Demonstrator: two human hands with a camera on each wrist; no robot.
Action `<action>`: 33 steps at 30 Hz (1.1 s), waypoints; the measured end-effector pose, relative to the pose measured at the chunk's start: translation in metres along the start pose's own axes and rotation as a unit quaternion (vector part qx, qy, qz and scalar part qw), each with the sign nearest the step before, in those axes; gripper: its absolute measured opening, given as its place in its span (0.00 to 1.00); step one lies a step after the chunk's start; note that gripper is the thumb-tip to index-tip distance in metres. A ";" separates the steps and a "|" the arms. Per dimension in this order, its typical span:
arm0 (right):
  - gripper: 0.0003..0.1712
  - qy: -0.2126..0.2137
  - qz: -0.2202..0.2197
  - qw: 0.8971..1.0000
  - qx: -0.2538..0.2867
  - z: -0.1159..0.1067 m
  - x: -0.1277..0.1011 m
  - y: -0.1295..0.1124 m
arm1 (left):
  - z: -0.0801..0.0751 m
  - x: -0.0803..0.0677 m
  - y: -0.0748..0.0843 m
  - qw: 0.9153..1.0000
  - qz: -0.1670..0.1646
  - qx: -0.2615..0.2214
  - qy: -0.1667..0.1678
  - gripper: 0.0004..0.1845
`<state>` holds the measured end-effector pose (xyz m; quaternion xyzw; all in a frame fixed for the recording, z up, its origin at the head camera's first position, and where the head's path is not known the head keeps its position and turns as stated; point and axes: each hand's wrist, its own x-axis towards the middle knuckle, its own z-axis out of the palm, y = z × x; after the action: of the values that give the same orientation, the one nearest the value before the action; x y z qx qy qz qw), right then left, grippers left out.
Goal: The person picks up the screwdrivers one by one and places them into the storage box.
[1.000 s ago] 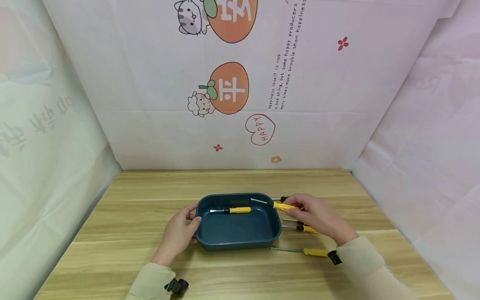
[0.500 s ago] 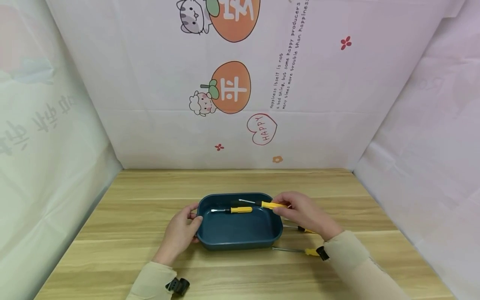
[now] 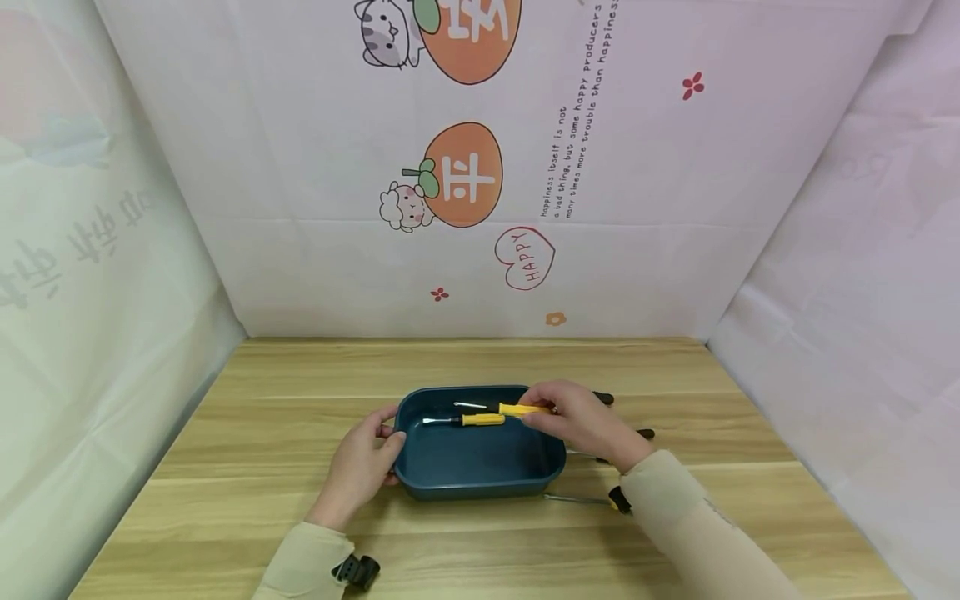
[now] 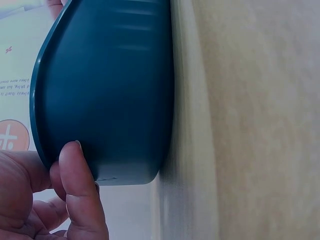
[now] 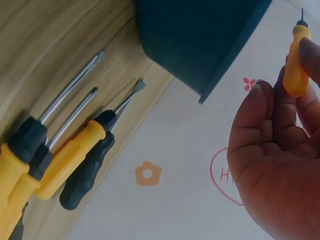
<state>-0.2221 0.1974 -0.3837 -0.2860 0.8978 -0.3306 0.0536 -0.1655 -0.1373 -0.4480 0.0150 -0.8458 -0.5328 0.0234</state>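
A dark teal box (image 3: pixel 480 490) with rounded corners stands on the wooden table. My left hand (image 3: pixel 362 460) grips its left end, thumb over the rim; the left wrist view shows fingers against the wall of the box (image 4: pixel 110 90). Inside the box lies a small screwdriver (image 3: pixel 482 420) with a yellow handle, its blade pointing left. Over the box's right back part, my right hand (image 3: pixel 581 423) pinches a second yellow-handled screwdriver (image 3: pixel 513 409) by the handle, blade leftward. In the right wrist view, the thumb and fingers hold that yellow handle (image 5: pixel 296 75) near its end.
Right of the box, several more screwdrivers lie on the table (image 3: pixel 450 550), partly hidden by my right arm. In the right wrist view, some have yellow handles (image 5: pixel 70 160) and one a black handle (image 5: pixel 87 175). Printed white sheets (image 3: pixel 300 275) enclose the table's back and sides.
My right hand has moved left with the screwdriver, from the box's right edge to over its inside. The left hand keeps its grip on the box.
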 end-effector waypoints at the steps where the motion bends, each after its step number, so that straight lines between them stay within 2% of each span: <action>1: 0.07 0.000 -0.004 1.000 -0.002 0.001 0.002 0.000 | 0.000 0.000 0.000 1.000 0.000 0.000 0.000 0.25; 6: 0.07 -0.003 -0.016 1.000 -0.005 0.008 0.010 0.000 | 0.000 0.000 0.000 1.000 -0.002 0.000 -0.002 0.25; 12: 0.09 -0.011 -0.008 1.000 -0.014 0.014 0.016 -0.001 | 0.001 0.000 0.001 1.000 -0.006 0.001 -0.002 0.25; 20: 0.07 -0.010 -0.021 0.998 -0.050 0.024 0.024 0.000 | 0.001 0.000 0.002 1.000 -0.007 0.002 0.002 0.25; 33: 0.07 -0.022 -0.014 0.997 -0.076 0.040 0.038 -0.002 | 0.000 -0.003 0.004 1.000 -0.001 -0.003 0.001 0.25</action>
<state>-0.2412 0.1530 -0.4095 -0.3091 0.9147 -0.2562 0.0469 -0.1628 -0.1355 -0.4440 0.0163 -0.8442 -0.5353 0.0240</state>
